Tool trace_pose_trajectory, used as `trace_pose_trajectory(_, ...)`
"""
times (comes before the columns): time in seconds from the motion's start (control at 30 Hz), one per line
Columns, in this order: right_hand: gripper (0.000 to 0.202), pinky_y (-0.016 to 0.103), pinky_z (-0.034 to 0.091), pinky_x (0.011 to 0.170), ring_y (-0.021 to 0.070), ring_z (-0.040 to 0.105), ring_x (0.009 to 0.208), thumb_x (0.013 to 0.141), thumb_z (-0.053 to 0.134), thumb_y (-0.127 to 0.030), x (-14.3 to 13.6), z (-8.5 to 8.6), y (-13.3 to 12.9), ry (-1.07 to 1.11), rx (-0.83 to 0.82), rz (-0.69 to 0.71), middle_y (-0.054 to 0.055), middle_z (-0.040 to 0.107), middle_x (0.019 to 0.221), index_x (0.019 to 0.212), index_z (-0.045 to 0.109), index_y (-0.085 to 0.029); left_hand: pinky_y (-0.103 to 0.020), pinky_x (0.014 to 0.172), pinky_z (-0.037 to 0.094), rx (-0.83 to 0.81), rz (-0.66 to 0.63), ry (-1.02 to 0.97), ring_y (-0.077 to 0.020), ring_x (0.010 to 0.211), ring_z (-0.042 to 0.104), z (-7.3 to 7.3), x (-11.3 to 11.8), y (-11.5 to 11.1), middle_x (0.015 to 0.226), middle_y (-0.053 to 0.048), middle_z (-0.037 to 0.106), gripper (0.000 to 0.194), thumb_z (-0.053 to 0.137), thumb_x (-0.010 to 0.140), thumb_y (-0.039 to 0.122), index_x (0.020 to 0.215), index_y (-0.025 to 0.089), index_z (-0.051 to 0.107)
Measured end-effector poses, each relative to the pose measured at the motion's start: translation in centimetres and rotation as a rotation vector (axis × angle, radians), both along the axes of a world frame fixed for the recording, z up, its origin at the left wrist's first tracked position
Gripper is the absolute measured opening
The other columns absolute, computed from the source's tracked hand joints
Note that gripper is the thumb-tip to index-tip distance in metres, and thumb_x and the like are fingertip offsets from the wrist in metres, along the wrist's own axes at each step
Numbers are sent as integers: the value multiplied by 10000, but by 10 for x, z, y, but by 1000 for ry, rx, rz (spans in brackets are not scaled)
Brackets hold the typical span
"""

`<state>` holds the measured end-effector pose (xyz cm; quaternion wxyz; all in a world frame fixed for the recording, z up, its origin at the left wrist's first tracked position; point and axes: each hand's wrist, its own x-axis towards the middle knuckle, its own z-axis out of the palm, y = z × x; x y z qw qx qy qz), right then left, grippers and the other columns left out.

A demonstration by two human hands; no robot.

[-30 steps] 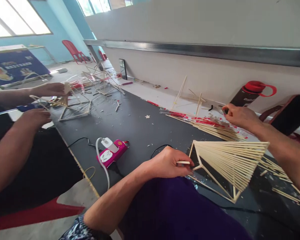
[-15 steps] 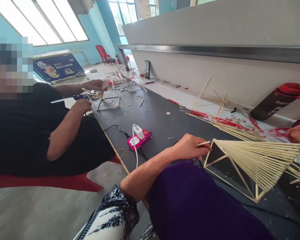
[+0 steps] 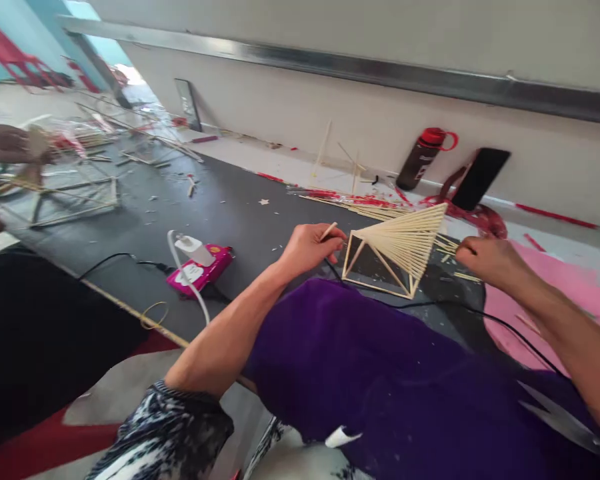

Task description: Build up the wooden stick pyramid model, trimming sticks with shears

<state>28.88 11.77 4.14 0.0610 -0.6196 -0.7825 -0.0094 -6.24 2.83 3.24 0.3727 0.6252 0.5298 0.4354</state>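
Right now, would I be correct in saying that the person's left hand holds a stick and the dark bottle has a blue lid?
Not quite: the lid of the dark bottle is red, as the head view shows. The left hand does hold a stick.

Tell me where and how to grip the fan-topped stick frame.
Pinch the stick frame lightly at its left-end triangle, coming from the left, beside the left hand. Those bare sticks look easiest to grip; the fan flares up and out to the right, so pressing there might loosen it.
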Motion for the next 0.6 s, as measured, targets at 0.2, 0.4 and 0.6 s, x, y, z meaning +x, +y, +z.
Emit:
trace_pose_trajectory(0.2,175,262,393,547,182,601,578,732,482,-282,2,1,-50,106,-97,78,-1,663,598,628,619,-248,-176,577,458,28,40,57,-84,535,652,1,2,-1,712,26,695,189,567,769,250,865,153,698)
trace_pose_trajectory(0.4,292,286,343,504,182,515,490,784,420,-301,-11,-18,-78,184,-47,180,9,568,501,496,422,-253,-194,588,476,23,12,78,-90,516,640,4,5,-3,694,24,693,206,568,759,276,862,155,700)
trace_pose_trajectory(0.6,187,276,441,647,187,636,697,816,454,-308,-28,-31,-88,301,-58,235,33,700,820,805,630,-248,-208,549,477,11,-133,65,-87,483,597,11,2,-9,675,-5,675,288,596,772,355,910,122,695)
